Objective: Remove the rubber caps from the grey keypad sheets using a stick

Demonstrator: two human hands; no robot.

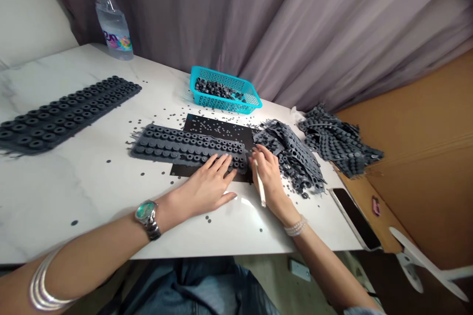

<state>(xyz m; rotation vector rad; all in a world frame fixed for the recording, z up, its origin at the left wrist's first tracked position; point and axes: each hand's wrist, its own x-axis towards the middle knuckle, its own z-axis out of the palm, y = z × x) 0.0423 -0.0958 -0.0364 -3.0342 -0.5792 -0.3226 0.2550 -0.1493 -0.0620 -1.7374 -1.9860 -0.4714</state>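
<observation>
A dark grey rubber sheet with rows of raised rings [177, 146] lies across a black mat [221, 128] on the white table. My left hand [209, 184] rests on its lower right part, fingers spread and palm down. Just past the sheet's right end, my right hand [268, 177] is closed around a thin white stick-like tool [260, 187]; its tip is hidden by the fingers. Beside the right hand sits a heap of loose rubber rings and perforated sheets [299, 157].
Behind the mat stands a turquoise basket [225, 104] with small dark pieces. Another ringed sheet [66, 115] lies left, a water bottle [114, 24] back left. More crumpled sheets [338, 140] and a phone [355, 217] are at the right. Small discs are scattered about.
</observation>
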